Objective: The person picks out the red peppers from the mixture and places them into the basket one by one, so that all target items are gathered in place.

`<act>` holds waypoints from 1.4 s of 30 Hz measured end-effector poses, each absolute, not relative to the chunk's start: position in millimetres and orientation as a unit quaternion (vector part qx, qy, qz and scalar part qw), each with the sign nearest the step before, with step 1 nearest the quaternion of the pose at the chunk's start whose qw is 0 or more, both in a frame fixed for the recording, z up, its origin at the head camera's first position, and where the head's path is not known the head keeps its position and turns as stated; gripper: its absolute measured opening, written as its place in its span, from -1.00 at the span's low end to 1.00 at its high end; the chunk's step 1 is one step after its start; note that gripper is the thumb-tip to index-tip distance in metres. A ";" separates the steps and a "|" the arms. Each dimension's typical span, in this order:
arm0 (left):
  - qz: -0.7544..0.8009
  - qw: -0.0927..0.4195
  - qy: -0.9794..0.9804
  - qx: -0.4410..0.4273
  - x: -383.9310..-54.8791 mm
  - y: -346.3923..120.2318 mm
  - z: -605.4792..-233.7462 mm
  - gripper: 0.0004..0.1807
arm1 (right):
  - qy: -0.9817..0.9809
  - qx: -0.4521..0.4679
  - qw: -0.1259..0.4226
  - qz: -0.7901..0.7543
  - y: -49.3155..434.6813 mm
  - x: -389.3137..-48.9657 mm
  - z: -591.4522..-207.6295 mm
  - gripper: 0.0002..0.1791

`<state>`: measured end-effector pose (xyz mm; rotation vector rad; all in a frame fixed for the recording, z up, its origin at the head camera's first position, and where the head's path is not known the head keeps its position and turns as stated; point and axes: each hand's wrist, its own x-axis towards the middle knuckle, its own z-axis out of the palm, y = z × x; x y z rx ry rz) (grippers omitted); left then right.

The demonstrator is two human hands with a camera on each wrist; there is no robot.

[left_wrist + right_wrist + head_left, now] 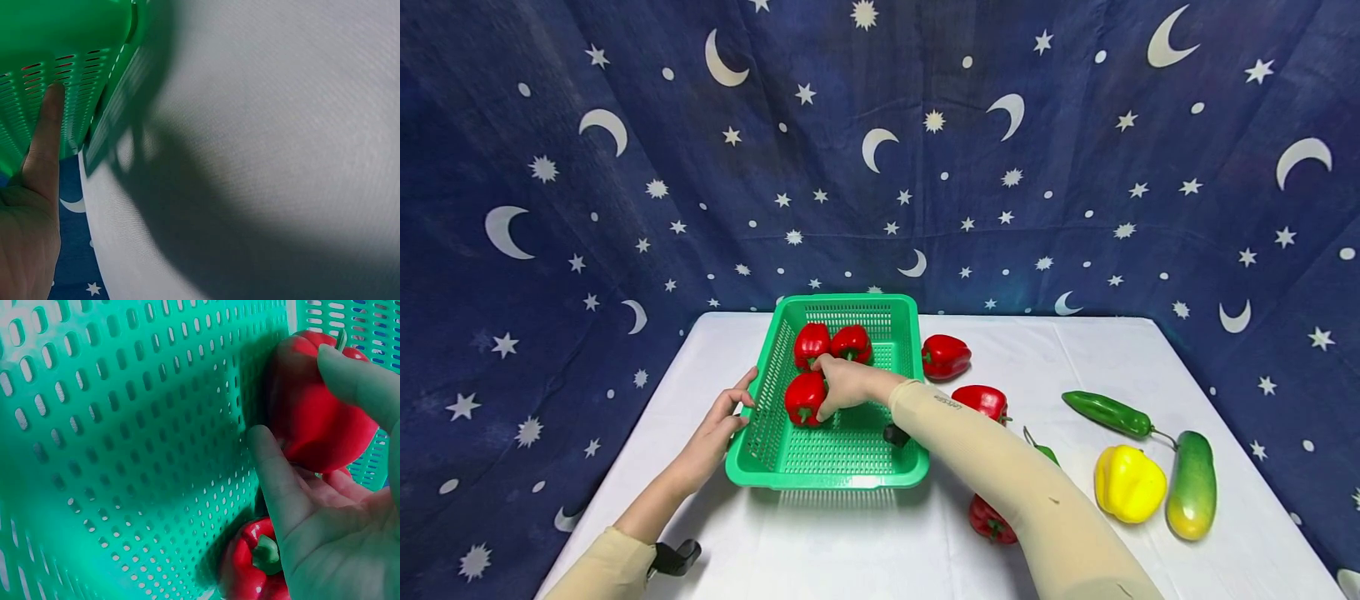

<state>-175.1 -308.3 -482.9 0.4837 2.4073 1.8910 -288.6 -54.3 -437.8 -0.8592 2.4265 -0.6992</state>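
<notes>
In the head view, the red pepper is held by the right hand inside the green basket; it lies just left of the palm, stem end turned toward the person. The left hand, farther from it, is placed outside the left wall. In the left wrist view, one finger is laid straight against the basket, nothing being grasped. In the right wrist view, the pepper is pinched between thumb and fingers.

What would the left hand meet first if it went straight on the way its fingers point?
The outer side of the green basket, ahead of the left hand. One fingertip seems to touch it, though contact is hard to judge.
</notes>
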 end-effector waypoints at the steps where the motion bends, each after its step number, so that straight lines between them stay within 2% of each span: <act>1: 0.610 0.021 0.776 0.157 -174.9 -308.2 -482.9 -0.77 | 0.885 -0.312 0.233 -0.255 -54.5 -288.7 -437.9 -0.03; 15: 0.608 0.022 0.778 0.157 -175.7 -308.5 -483.8 -0.77 | 0.898 -0.300 0.214 -0.241 -57.2 -285.8 -439.8 -0.09; 22: 0.605 0.018 0.780 0.160 -175.5 -308.1 -483.7 -0.77 | 0.903 -0.284 0.220 -0.235 -58.4 -284.3 -437.6 -0.11; 30: 0.602 0.021 0.783 0.155 -174.7 -307.2 -483.6 -0.77 | 0.903 -0.282 0.233 -0.225 -56.0 -283.9 -435.0 -0.05; 37: 0.598 0.020 0.786 0.156 -173.6 -306.9 -482.9 -0.78 | 0.890 -0.312 0.238 -0.233 -43.4 -286.3 -413.2 -0.21; 42: 0.598 0.017 0.786 0.158 -173.3 -306.6 -482.2 -0.78 | 0.882 -0.331 0.220 -0.254 -26.4 -291.6 -390.9 -0.22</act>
